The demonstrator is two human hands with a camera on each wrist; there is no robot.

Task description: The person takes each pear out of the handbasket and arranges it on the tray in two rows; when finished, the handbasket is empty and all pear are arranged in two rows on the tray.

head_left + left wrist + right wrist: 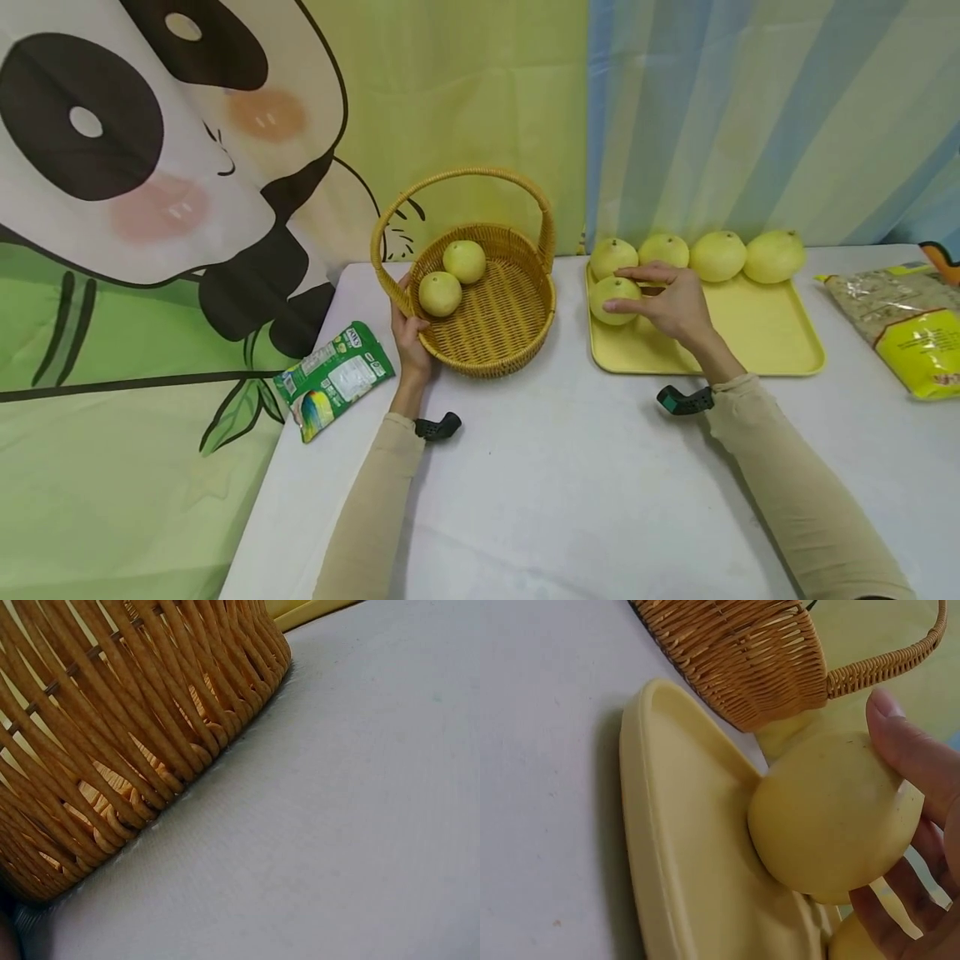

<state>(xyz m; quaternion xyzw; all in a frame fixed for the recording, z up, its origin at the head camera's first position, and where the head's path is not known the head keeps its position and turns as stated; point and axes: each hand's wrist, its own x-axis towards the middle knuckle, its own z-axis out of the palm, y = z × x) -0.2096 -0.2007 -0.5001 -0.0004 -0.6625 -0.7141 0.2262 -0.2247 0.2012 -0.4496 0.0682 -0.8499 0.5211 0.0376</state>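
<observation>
Smooth, round, pale yellow-green fruit (829, 814) in the grasp of the right hand (671, 304), at the left end of a shallow, yellow, round-cornered tray (750, 333). Right thumb and fingers clamped about its sides, thumb on the near side in the head view. Cannot tell whether its underside touches the tray.

Just behind the right hand, at the cuff of a beige sleeve (787, 483): black wrist-worn device (684, 400).

Just beyond the right fingers, running on to their right: 4 more pale yellow-green fruits (718, 256), in a row along the tray's far edge. The 1 at the right end is more oval.

Left of the right hand, near the tray: round tan woven basket (510, 304) with a tall arched handle (480, 172). Left hand (412, 337) grips its left side, thumb at the rim, fingers partly hidden by the wall. Inside, just right of the left hand: 2 similar fruits (440, 294), side by side.

Well right of the right hand, beyond the tray: clear-and-yellow plastic bag (900, 325). Left of the left hand: flat green printed packet (333, 379). All on white cloth (562, 467).

Farthest, beyond the left hand: panda-printed fabric (225, 167); beyond the right, blue-striped fabric (750, 125).
</observation>
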